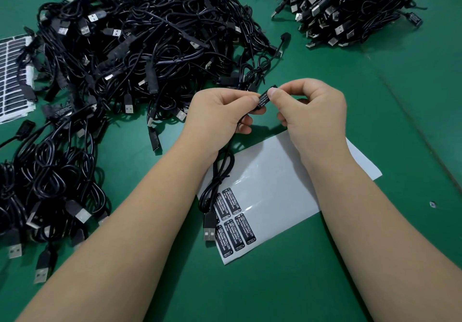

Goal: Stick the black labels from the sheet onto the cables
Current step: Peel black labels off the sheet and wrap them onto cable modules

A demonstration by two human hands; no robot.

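Note:
Both hands meet above the green table over a white label sheet [275,171]. My left hand [220,111] grips the small black controller block of a cable [217,181], whose cord hangs down under my wrist to a USB plug [209,229] lying on the sheet. My right hand [307,106] pinches a black label [263,99] with white print against that block with thumb and forefinger. Several black labels [236,224] remain at the sheet's near left corner; the rest of the sheet is bare backing.
A big tangled heap of black USB cables [140,46] fills the left and centre back. A second heap [350,6] lies at the back right. More cables [50,184] spread at the near left. Another label sheet [13,76] lies at the left edge.

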